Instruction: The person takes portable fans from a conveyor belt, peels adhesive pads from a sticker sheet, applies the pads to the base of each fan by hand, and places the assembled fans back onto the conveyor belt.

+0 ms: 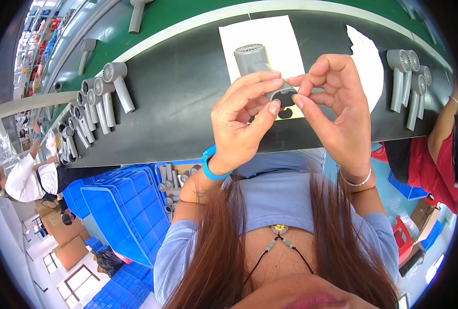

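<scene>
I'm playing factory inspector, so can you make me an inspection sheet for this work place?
Surface: dark bench.
Job's things: gray device with a grille, seen against a white sheet; small dark oval piece nearby.
Clutter: gray devices standing in rows at the left and right; torn-edged white sheet.
Hands: left hand holds the device's dark-faced end; right hand has fingertips there, grip unclear.
Cables: nothing seen.
Surroundings: blue crates; person in white left; person in red right.
</scene>
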Motion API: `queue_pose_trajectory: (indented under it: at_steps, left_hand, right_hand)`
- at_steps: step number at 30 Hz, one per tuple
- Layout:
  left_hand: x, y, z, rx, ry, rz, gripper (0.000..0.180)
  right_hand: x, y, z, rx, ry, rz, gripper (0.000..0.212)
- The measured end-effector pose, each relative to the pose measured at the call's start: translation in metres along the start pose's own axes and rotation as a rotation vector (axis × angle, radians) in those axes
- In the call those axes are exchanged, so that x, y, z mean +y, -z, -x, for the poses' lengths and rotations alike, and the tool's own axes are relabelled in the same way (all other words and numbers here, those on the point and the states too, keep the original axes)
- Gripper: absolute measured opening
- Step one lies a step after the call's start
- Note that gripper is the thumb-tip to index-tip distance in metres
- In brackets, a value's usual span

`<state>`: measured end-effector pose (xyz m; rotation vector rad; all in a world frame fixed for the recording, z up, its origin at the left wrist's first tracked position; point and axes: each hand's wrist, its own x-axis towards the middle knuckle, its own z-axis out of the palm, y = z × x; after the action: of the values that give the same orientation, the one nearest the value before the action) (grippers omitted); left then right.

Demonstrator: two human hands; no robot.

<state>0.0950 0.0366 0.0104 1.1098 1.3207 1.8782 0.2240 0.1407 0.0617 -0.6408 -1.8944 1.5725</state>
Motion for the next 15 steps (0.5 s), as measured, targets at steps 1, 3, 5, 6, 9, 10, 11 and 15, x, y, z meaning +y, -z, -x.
queue_pose_trajectory:
  at_steps: [1,3,5,6,9,10,11,15]
  left_hand:
    - [-0.0001,-0.0002,0.0,0.005,-0.009,-0.009,0.027]
    - [0.0,-0.0011,0.0004,0.01,-0.007,-0.017,0.028]
    - [0.0005,-0.0017,0.0007,0.013,-0.005,-0.023,0.028]
    - [0.0008,-0.0018,0.001,0.008,-0.014,-0.03,0.028]
    - [0.0008,-0.0029,0.0018,0.004,-0.018,-0.035,0.028]
    - [0.0004,-0.0033,0.0016,0.006,-0.013,-0.031,0.027]
    - [0.0,-0.0035,0.0012,0.004,-0.013,-0.03,0.027]
    - [-0.0028,-0.0047,-0.0021,-0.008,-0.014,-0.02,0.027]
  right_hand:
    - [-0.0006,-0.0003,0.0005,0.001,0.0,0.0,0.036]
    - [-0.0026,-0.0011,0.0021,-0.004,-0.007,0.014,0.037]
    - [-0.0013,-0.0014,0.0035,0.006,0.011,0.036,0.037]
    - [-0.0008,-0.0015,0.0042,0.013,0.028,0.057,0.037]
    - [-0.0012,-0.0013,0.0043,0.023,0.048,0.093,0.037]
    - [-0.0011,-0.0009,0.004,0.025,0.049,0.093,0.037]
    - [-0.0009,-0.0004,0.0036,0.025,0.057,0.11,0.037]
    - [-0.0002,0.0003,0.001,0.044,0.07,0.14,0.037]
